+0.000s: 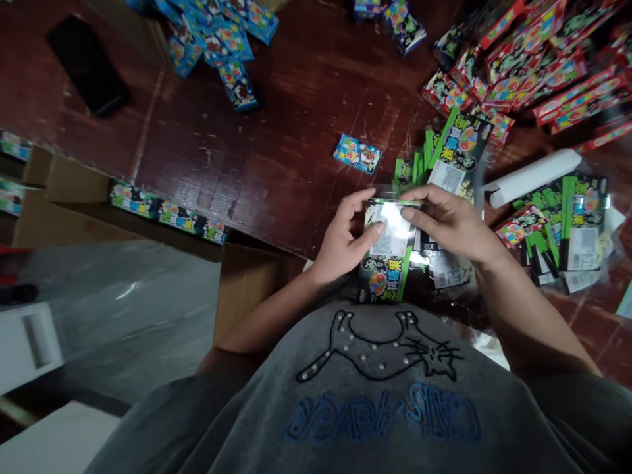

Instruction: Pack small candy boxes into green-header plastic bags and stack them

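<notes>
A flat black-and-green printed packet (388, 257) in glossy clear film is held close to my shirt, at the table's front edge. My left hand (351, 237) grips its left side, thumb on top. The thumb and fingers of my right hand (444, 220) pinch its upper right corner. Just beyond my hands a small blue box (357, 153) lies alone on the dark red table (296, 145). More black-and-green packets (457, 155) are piled under and beyond my right hand.
Red boxes (528, 66) heap at the back right, blue boxes (217, 33) at the back left. A black phone (87, 66) lies far left. Right of my hands are a white roll (536, 176) and more packets (582, 230). Open cardboard boxes (247, 280) stand below the table edge.
</notes>
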